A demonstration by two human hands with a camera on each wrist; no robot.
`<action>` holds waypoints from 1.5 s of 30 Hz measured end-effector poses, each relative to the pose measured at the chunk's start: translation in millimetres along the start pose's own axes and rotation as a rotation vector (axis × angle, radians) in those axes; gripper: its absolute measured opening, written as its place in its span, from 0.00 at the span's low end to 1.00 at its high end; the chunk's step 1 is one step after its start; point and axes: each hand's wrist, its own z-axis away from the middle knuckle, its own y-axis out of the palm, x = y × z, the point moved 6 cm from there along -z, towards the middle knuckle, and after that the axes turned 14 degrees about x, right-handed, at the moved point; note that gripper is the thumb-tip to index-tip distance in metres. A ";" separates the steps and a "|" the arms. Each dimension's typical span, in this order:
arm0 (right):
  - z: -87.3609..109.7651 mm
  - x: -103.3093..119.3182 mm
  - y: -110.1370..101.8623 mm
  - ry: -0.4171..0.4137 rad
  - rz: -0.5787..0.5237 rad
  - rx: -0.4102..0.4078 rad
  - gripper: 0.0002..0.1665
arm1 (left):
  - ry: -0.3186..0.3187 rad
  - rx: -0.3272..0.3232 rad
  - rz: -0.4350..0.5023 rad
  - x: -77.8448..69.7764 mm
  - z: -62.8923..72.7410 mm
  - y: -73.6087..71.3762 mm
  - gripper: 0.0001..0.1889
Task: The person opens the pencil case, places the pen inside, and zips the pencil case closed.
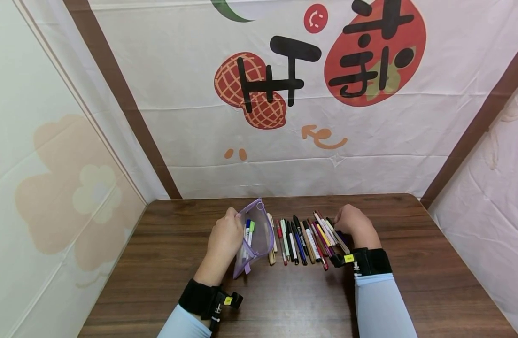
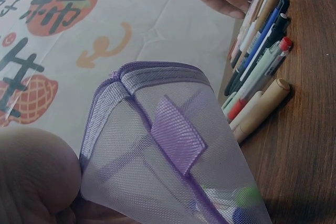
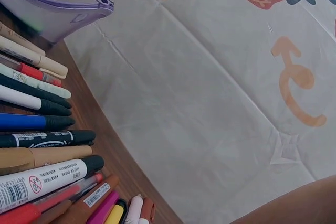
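Pencil pouch (image 1: 264,237): thin, see-through net, with tiny holes, near the table's far edge
Pouch tab (image 2: 178,137): woven ribbon, bumpy and a bit shiny
Pouch zipper (image 3: 65,6): cloth tape
Table (image 1: 157,286): brown, looks like wood, smooth, stripy grain, softly shiny toward the near edge
White marker (image 3: 50,179): smooth, hard plastic, with printing
Tan marker (image 2: 265,106): smooth plastic, not very shiny
Brown pen (image 3: 84,203): smooth plastic, with a paper-looking sticker
Wall sheet (image 1: 191,141): thin, creased cloth, behind the table's far edge
Sleeves (image 1: 383,303): soft-looking, smooth cloth
Wrist straps (image 1: 374,261): dull black cloth
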 end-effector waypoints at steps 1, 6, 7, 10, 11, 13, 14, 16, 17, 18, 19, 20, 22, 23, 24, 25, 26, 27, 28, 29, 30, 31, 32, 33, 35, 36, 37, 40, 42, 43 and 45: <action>-1.6 -1.2 0.2 0.001 -0.001 0.001 0.06 | 0.001 -0.003 0.000 0.1 0.1 -0.1 0.18; -4.5 -3.0 0.8 0.017 -0.001 -0.024 0.04 | 0.006 -0.018 -0.008 -0.2 0.8 -1.0 0.18; -5.6 -4.4 0.3 0.022 0.001 -0.029 0.05 | 0.007 -0.019 -0.008 -0.3 0.8 -1.1 0.18; -16.1 -13.6 2.0 0.012 0.010 -0.033 0.10 | 0.009 -0.022 -0.009 -0.6 0.7 -1.6 0.18; -17.2 -14.4 2.0 0.015 0.010 -0.030 0.11 | 0.007 -0.021 -0.009 -0.6 0.7 -1.8 0.18; -14.5 -12.8 1.9 0.012 0.011 -0.037 0.11 | 0.002 -0.019 -0.007 -0.5 0.6 -1.9 0.18; -0.3 -0.1 -1.2 0.034 0.011 -0.034 0.09 | 0.000 -0.017 -0.007 -0.4 0.6 -1.7 0.18; 13.5 11.2 -3.0 0.046 0.007 -0.033 0.06 | -0.002 -0.014 -0.009 0.1 0.5 -1.1 0.18; 15.9 13.0 -2.9 0.044 0.007 -0.033 0.06 | -0.004 -0.012 -0.008 0.3 0.7 -0.9 0.19; 17.8 14.2 -2.7 0.046 0.007 -0.031 0.07 | -0.003 -0.011 -0.008 0.4 0.7 -0.6 0.18; 18.9 15.3 -2.8 0.048 0.011 -0.032 0.07 | -0.003 -0.010 -0.010 0.5 0.8 -0.3 0.18; 19.6 15.9 -2.6 0.050 0.013 -0.028 0.08 | -0.003 -0.010 -0.011 0.4 0.9 -0.3 0.18; 19.5 15.9 -2.2 0.057 0.018 -0.028 0.09 | -0.002 -0.010 -0.010 0.2 1.1 -0.4 0.18; 18.6 15.3 -2.1 0.063 0.021 -0.028 0.11 | -0.001 -0.011 -0.010 -0.2 1.1 -0.6 0.18; 17.6 14.3 -2.0 0.070 0.024 -0.028 0.15 | 0.000 -0.013 -0.011 -0.4 1.0 -0.8 0.18; 16.7 13.6 -2.1 0.077 0.029 -0.031 0.19 | 0.000 -0.014 -0.012 -0.8 1.1 -1.0 0.18; 15.9 12.7 -2.0 0.086 0.033 -0.032 0.22 | 0.002 -0.015 -0.013 -1.1 1.2 -1.2 0.18; 15.1 11.6 -2.0 0.094 0.037 -0.036 0.24 | 0.004 -0.017 -0.014 -1.2 1.0 -1.5 0.18; 14.7 10.9 -2.1 0.101 0.041 -0.038 0.25 | 0.006 -0.018 -0.015 -1.5 1.0 -1.8 0.18; 14.4 10.2 -2.2 0.107 0.048 -0.043 0.24 | 0.006 -0.020 -0.016 -1.6 1.0 -1.8 0.18; 14.8 10.1 -2.3 0.114 0.051 -0.046 0.23 | 0.007 -0.021 -0.018 -1.7 1.1 -1.8 0.18; 15.2 10.0 -2.3 0.119 0.056 -0.049 0.22 | 0.006 -0.020 -0.018 -1.8 1.2 -1.9 0.18; 15.4 10.0 -2.0 0.124 0.058 -0.047 0.20 | 0.006 -0.020 -0.019 -1.9 1.2 -1.9 0.18; 15.8 10.2 -1.8 0.125 0.059 -0.044 0.19 | 0.008 -0.018 -0.018 -1.9 1.1 -1.9 0.18; 16.1 11.0 -1.4 0.130 0.060 -0.037 0.16 | 0.004 -0.014 -0.016 -2.0 1.0 -1.5 0.18; 16.0 11.2 -1.2 0.131 0.060 -0.033 0.15 | 0.004 -0.011 -0.014 -2.1 0.8 -1.5 0.18; 15.7 11.2 -0.8 0.130 0.059 -0.032 0.14 | 0.003 -0.008 -0.013 -2.1 0.7 -1.4 0.18; 15.2 10.9 -0.5 0.129 0.054 -0.033 0.13 | 0.000 -0.003 -0.009 -2.2 0.7 -1.2 0.18; 15.4 10.5 -0.3 0.129 0.049 -0.033 0.13 | -0.003 0.002 -0.009 -1.7 0.8 -1.0 0.18; 15.9 10.8 -0.2 0.128 0.046 -0.034 0.14 | -0.004 0.003 -0.009 -1.5 0.8 -1.0 0.18; 16.7 11.4 -0.3 0.127 0.045 -0.033 0.15 | -0.007 0.006 -0.006 -1.1 0.8 -1.1 0.18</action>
